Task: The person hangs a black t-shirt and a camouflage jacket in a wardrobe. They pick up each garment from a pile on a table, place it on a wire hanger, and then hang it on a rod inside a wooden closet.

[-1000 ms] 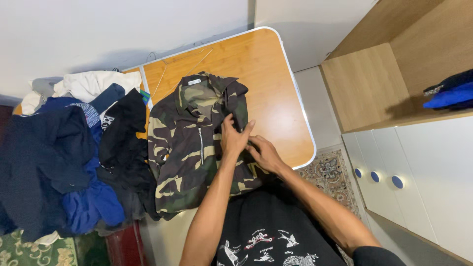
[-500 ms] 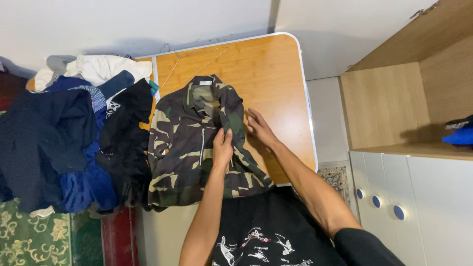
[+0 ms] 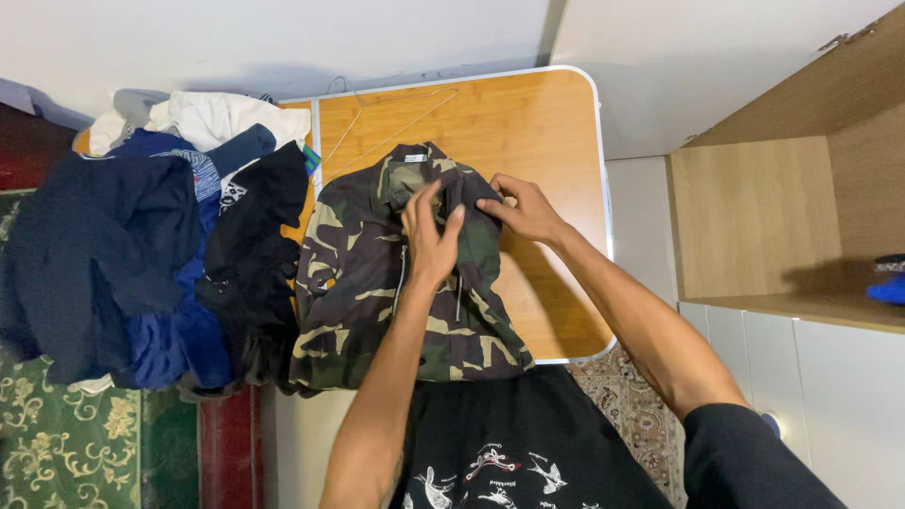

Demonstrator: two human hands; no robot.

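Both my hands work at the collar end of the camouflage jacket (image 3: 396, 283).

It lies flat on the wooden table (image 3: 537, 123), long axis running away from me; my left hand (image 3: 432, 236) presses open-fingered below the collar, my right hand (image 3: 524, 209) pinches its shoulder fabric; clothes pile (image 3: 151, 245) left.

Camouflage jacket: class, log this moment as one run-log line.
left hand: flat on camouflage jacket | right hand: pinching jacket shoulder by collar | jacket: spread on wooden table | clothes pile: beside jacket
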